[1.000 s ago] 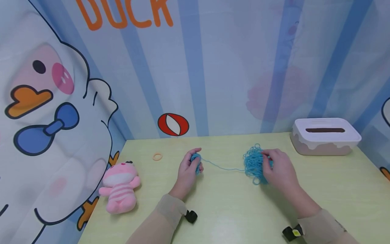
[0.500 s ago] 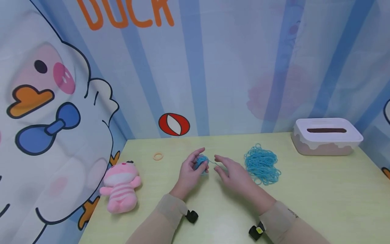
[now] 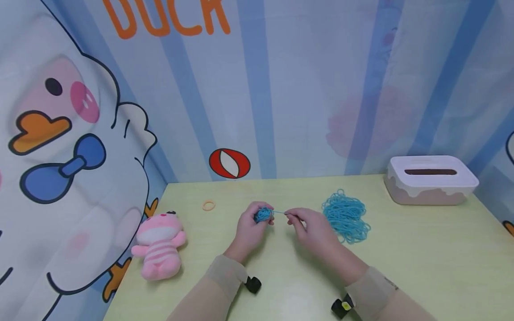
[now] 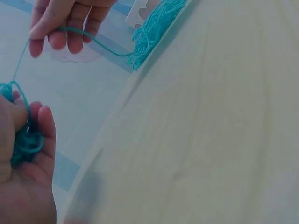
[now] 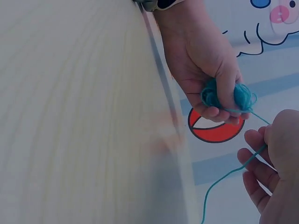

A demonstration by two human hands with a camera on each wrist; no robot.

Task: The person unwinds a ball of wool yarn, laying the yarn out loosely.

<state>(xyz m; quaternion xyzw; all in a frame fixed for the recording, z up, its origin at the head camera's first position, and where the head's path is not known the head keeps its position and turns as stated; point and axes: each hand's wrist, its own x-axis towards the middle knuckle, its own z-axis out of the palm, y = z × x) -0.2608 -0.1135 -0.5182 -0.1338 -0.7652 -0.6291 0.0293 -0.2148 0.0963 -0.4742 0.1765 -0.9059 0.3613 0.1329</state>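
**Blue strand [image 3: 279, 212] held straight beside a yarn bundle [image 3: 263, 214]**

In the head view, the yarn bundle is gripped in the left hand [image 3: 248, 229] above the table [image 3: 289, 285], probably so that its loops are stopped from springing loose. The strand is pinched by the right hand [image 3: 317, 232] near the bundle, seemingly for tension. The loose heap [image 3: 346, 216] is set on the table just beyond the right hand, where yarn can presumably be drawn off easily. A plush toy [image 3: 160, 249] is laid well apart to the left, a tissue box [image 3: 433, 180] is placed to the right.

In the left wrist view, a slack length is seen from right hand to heap, but a straight one to the bundle; the pull is apparently taken by the pinch. The right hand's other fingers are slightly spread.

In the right wrist view, the bundle is crossed by the left thumb and cupped by curled fingers. How firmly it is squeezed cannot be told.
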